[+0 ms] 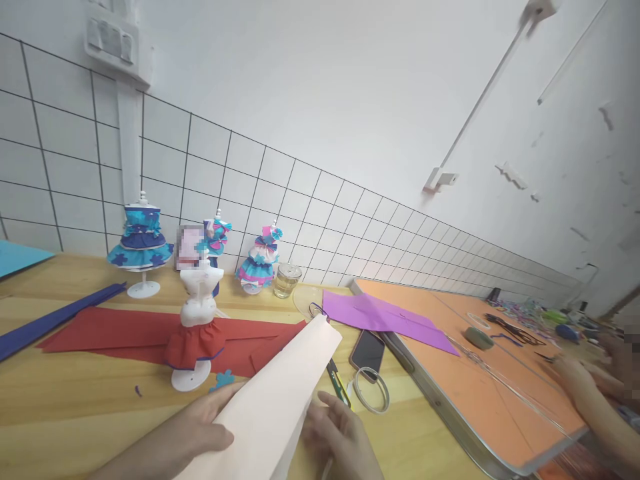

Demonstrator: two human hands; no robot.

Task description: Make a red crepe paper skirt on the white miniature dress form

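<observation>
A pale pink, folded sheet (280, 393) slants up from the lower edge, with my left hand (200, 427) closed on its left side, thumb on top. My right hand (345, 437) is beside the sheet's right edge, fingers loosely bent and apart; whether the fingertips touch it I cannot tell. Just beyond stands a small white dress form (201, 293) in a red skirt (196, 345) with a dark blue hem. Red sheets (125, 333) lie behind it, partly under the pale one. A blue flower-shaped cutout (223, 379) rests by my left hand.
Dressed forms (143, 243) and a glass jar (287, 280) stand near the wall grid. A craft knife (339, 383), a phone (367, 353) and a tape roll (371, 390) lie right of the sheet. Purple sheets (385, 319) overlap an orange board (505, 393); another person's hand (570, 370) is far right.
</observation>
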